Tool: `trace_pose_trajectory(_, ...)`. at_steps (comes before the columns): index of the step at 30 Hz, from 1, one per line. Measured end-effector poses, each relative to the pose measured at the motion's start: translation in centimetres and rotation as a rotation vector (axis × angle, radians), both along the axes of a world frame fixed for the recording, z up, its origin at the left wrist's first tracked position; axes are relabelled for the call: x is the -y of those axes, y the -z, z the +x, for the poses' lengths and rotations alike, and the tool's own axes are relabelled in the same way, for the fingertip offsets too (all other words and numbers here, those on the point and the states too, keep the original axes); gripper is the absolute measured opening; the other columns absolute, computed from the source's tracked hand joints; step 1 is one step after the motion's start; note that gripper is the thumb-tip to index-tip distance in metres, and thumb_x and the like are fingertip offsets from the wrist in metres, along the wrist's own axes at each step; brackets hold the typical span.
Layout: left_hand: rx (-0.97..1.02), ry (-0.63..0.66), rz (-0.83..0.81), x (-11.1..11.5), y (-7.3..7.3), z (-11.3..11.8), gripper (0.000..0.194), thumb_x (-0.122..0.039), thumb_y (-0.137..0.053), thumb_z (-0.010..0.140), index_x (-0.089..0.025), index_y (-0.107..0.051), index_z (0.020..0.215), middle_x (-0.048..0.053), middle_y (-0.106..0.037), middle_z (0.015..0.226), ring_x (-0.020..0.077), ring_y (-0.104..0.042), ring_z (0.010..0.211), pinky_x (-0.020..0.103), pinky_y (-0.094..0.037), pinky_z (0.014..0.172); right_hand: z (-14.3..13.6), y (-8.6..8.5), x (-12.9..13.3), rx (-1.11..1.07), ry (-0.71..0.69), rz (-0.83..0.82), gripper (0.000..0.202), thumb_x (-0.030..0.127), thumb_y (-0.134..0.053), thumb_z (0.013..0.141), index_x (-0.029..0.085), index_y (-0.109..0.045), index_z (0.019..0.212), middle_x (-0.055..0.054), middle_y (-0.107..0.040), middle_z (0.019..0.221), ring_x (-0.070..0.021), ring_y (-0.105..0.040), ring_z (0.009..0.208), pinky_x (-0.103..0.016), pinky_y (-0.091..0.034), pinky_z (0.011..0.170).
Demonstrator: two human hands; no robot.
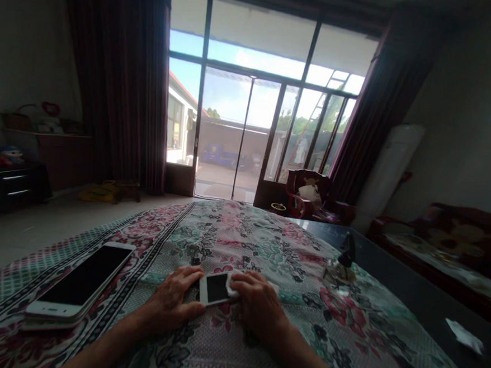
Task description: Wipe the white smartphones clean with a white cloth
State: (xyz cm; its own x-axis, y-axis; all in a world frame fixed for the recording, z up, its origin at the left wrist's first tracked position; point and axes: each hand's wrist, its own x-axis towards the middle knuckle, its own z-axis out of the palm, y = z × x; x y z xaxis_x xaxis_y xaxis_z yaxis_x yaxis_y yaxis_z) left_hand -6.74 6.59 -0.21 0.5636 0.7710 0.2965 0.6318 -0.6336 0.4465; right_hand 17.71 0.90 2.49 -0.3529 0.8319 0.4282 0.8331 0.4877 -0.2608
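Snugly, a white smartphone (216, 289) sits on a floral tablecloth (242, 237) between the left hand (175, 294), thumb and fingers pinching one end, and the right hand (259, 297), pressing a clutched white tissue (231, 288) to the other.

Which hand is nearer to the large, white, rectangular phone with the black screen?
Left. The left hand is right of this phone, not touching; the right hand is farther right.
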Motion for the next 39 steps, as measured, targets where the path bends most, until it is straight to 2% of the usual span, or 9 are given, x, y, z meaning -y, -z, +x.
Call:
trace_pose_trajectory(4,0.002,-0.004,0.007,-0.2,0.0,0.0,0.056,-0.044,-0.064,0.076,-0.02,-0.055,0.127,0.01,-0.054,0.136,0.0276,-0.046,0.127,0.04,-0.036,0.107,1.6,0.0,-0.2,-0.002,0.111,0.014,0.038,0.004,-0.041,0.083,0.022,-0.068,0.103,-0.002,-0.066,0.116,-0.0189,-0.055,0.11,-0.034,-0.04,0.1)
trace_pose_trajectory(8,-0.004,-0.009,0.01,-0.4,0.4,0.1,0.057,-0.041,-0.066,0.075,-0.019,-0.056,0.126,0.01,-0.054,0.136,0.0281,-0.046,0.127,0.042,-0.036,0.107,-1.1,0.0,0.9,0.04,-0.085,-0.003,0.036,0.01,-0.046,0.085,0.023,-0.064,0.113,-0.002,-0.063,0.123,-0.02,-0.052,0.115,-0.035,-0.036,0.104)
trace_pose_trajectory(12,0.006,-0.017,0.029,-0.3,0.5,0.1,0.055,-0.037,-0.065,0.075,-0.018,-0.056,0.126,0.011,-0.055,0.135,0.0285,-0.046,0.127,0.042,-0.037,0.107,-3.5,0.0,1.3,0.035,-0.257,-0.041,0.033,0.011,-0.047,0.085,0.025,-0.064,0.111,0.0,-0.063,0.123,-0.0164,-0.052,0.115,-0.03,-0.035,0.105)
trace_pose_trajectory(14,0.008,-0.021,0.029,-0.3,0.5,0.1,0.055,-0.039,-0.065,0.075,-0.019,-0.056,0.126,0.01,-0.055,0.135,0.0287,-0.046,0.128,0.043,-0.036,0.108,-3.0,0.0,0.9,0.028,-0.204,-0.059,0.036,0.011,-0.048,0.084,0.025,-0.064,0.113,-0.001,-0.062,0.125,-0.017,-0.051,0.117,-0.032,-0.033,0.107)
trace_pose_trajectory(20,0.003,0.0,0.015,-0.2,0.1,0.0,0.058,-0.046,-0.066,0.075,-0.018,-0.057,0.125,0.011,-0.055,0.135,0.0284,-0.046,0.127,0.04,-0.037,0.107,0.3,0.2,-1.1,0.026,0.197,-0.109,0.051,0.003,-0.038,0.081,0.019,-0.059,0.125,-0.007,-0.054,0.135,-0.022,-0.045,0.127,-0.041,-0.031,0.109)
trace_pose_trajectory(22,0.007,-0.003,0.015,-0.2,0.1,0.0,0.058,-0.045,-0.066,0.075,-0.018,-0.057,0.125,0.011,-0.055,0.135,0.0285,-0.047,0.127,0.041,-0.037,0.107,0.0,0.2,-1.0,0.044,0.223,-0.129,0.05,0.005,-0.039,0.082,0.018,-0.057,0.127,-0.008,-0.051,0.138,-0.0231,-0.042,0.129,-0.042,-0.03,0.11)
trace_pose_trajectory(29,0.048,-0.006,0.054,-0.2,0.8,0.1,0.054,-0.043,-0.066,0.076,-0.022,-0.057,0.125,0.009,-0.056,0.135,0.028,-0.047,0.127,0.042,-0.037,0.108,-3.7,-0.3,1.0,0.089,-0.169,-0.086,0.044,0.014,-0.047,0.082,0.022,-0.054,0.125,-0.004,-0.051,0.137,-0.019,-0.042,0.127,-0.036,-0.026,0.112)
trace_pose_trajectory(32,0.04,-0.003,0.045,-0.1,0.6,0.1,0.054,-0.045,-0.065,0.076,-0.022,-0.057,0.125,0.008,-0.056,0.135,0.0276,-0.047,0.127,0.042,-0.036,0.108,-3.4,-0.6,0.9,0.057,-0.23,-0.067,0.038,0.013,-0.048,0.081,0.023,-0.06,0.115,-0.001,-0.057,0.131,-0.0169,-0.047,0.121,-0.034,-0.028,0.111)
trace_pose_trajectory(39,0.022,-0.02,-0.003,0.2,-0.4,0.3,0.056,-0.045,-0.064,0.074,-0.021,-0.058,0.124,0.009,-0.055,0.135,0.0287,-0.046,0.128,0.041,-0.035,0.108,-1.2,0.1,-0.7,0.044,0.133,-0.065,0.042,0.012,-0.043,0.082,0.021,-0.06,0.12,-0.005,-0.055,0.133,-0.0222,-0.044,0.126,-0.04,-0.029,0.11)
